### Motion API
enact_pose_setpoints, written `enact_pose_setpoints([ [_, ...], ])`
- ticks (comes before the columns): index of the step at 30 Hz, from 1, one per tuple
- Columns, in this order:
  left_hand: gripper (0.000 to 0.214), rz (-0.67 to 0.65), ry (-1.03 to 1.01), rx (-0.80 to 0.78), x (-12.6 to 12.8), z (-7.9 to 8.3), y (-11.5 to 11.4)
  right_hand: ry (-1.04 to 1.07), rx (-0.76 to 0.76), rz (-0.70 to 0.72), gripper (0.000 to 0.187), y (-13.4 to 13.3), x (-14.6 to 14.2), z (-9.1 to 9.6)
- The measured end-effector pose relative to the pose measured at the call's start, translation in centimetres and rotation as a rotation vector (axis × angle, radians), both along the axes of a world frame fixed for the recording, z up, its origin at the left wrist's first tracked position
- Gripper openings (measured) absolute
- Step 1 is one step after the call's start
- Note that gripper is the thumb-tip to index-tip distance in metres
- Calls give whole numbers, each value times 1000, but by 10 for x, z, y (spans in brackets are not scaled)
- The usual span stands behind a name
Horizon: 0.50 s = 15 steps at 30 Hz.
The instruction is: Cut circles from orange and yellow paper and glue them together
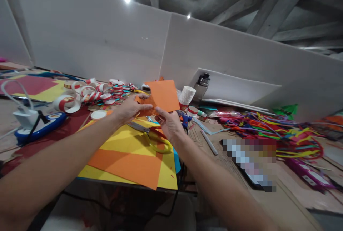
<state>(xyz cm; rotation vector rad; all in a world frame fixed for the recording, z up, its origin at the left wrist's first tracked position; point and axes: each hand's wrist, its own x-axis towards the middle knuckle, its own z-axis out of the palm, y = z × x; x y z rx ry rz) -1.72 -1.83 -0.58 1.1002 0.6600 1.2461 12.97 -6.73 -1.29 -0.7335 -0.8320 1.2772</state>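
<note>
Both of my hands hold up one orange paper sheet [164, 94] above the table. My left hand [131, 109] pinches its left edge between thumb and fingers. My right hand [169, 124] grips its lower edge from below. Under the hands lie yellow-handled scissors [152, 139] on a stack of yellow and orange paper sheets [128, 159].
Red-and-white paper rings [88, 93] are piled at the back left, with a blue glue gun [40, 125] at the left. A stack of white cups [187, 96] and a dark bottle [202, 85] stand behind. Coloured strips [270, 127] are heaped at the right. White partition boards [107, 41] wall the back.
</note>
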Motion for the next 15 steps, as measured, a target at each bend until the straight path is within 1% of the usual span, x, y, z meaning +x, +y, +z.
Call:
enact_pose_setpoints([
  [3, 56, -16, 12, -18, 2, -6, 0, 80, -15, -40, 53, 1, -5, -5],
  [5, 55, -22, 5, -53, 6, -10, 0, 109, -30, -92, 50, 2, -6, -7],
  [10, 51, 2, -89, -135, 20, -13, -8, 118, -21, -204, 45, 5, -8, -9],
  [12, 45, 9, -120, -155, 25, -12, -13, 117, -19, -232, 47, 6, -8, -9],
  [15, 29, 12, -93, -214, 28, -11, -19, 116, 9, -282, 49, 7, -8, -8],
])
